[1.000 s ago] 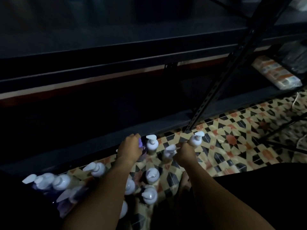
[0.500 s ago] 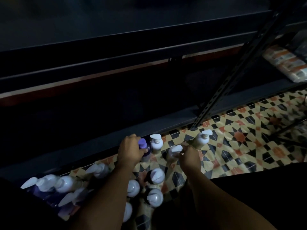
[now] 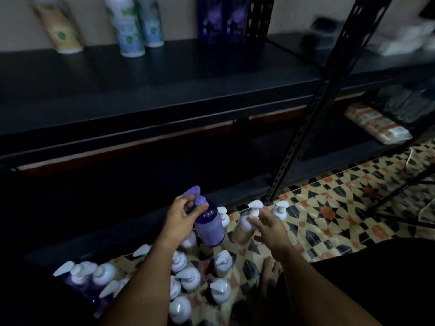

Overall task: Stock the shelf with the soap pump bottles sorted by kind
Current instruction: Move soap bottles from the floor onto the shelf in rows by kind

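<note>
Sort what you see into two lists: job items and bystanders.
Job: purple pump bottle in left hand; pale white-pump bottle in right hand; black metal shelf.
Bystanders: orange-white wrapped pack; patterned floor tiles.

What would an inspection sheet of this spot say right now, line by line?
Surface: patterned tile floor, dim light; dark metal shelf above.
Job's things: purple pump bottle lifted in the left hand; pale pump bottle in the right hand; cluster of white-pump bottles standing on the floor.
On shelf: beige bottle, two blue-green bottles, dark purple bottles, grouped by kind.
Clutter: wrapped packs on the lower right shelf.
Grippers: none; both bare hands are gripping bottles.
Cables: pale cord on the floor, right.
Surroundings: slotted upright post; bare foot.
</note>
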